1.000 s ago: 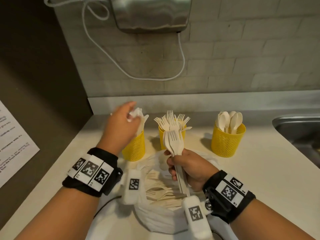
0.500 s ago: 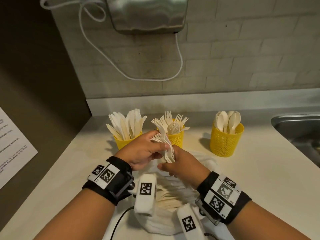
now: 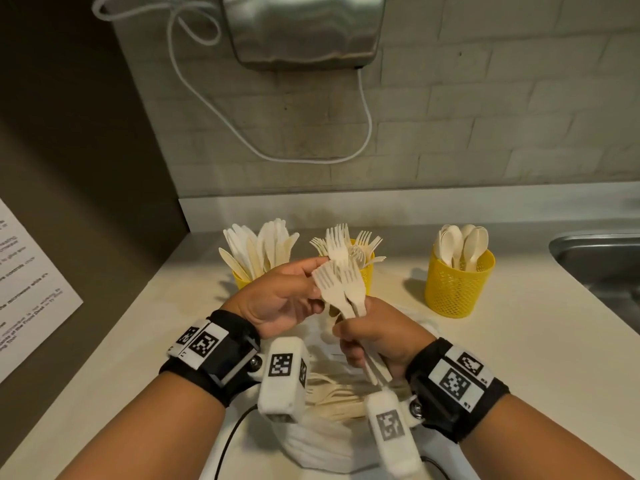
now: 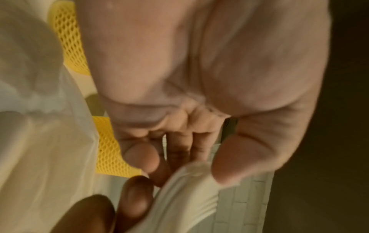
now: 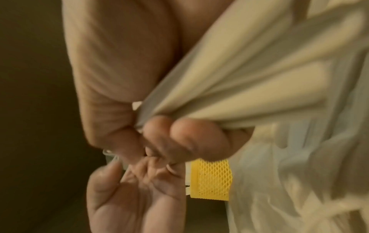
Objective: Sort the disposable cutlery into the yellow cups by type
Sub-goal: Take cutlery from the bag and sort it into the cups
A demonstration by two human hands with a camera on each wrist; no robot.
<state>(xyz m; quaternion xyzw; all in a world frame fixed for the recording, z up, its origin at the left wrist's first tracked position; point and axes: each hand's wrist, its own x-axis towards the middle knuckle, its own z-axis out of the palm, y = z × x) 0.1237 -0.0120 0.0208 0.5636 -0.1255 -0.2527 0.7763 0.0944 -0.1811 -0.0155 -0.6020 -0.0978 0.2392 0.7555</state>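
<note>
My right hand grips a bundle of pale forks by their handles, tines up, above a white bag. The left hand pinches the fork heads between thumb and fingers. The right wrist view shows my fingers curled round the handles. Behind the hands stand three yellow mesh cups. The left cup holds knives, the middle cup forks, and the right cup spoons. My left hand hides most of the left cup.
More pale cutlery lies inside the white bag at the counter's front. A steel sink is at the right edge. A printed sheet hangs on the dark left wall. A hand dryer with a white cord is on the tiled wall.
My left hand left the knife cup and came back to pinch the fork heads. The right hand lowered the fork bundle slightly toward the bag.
</note>
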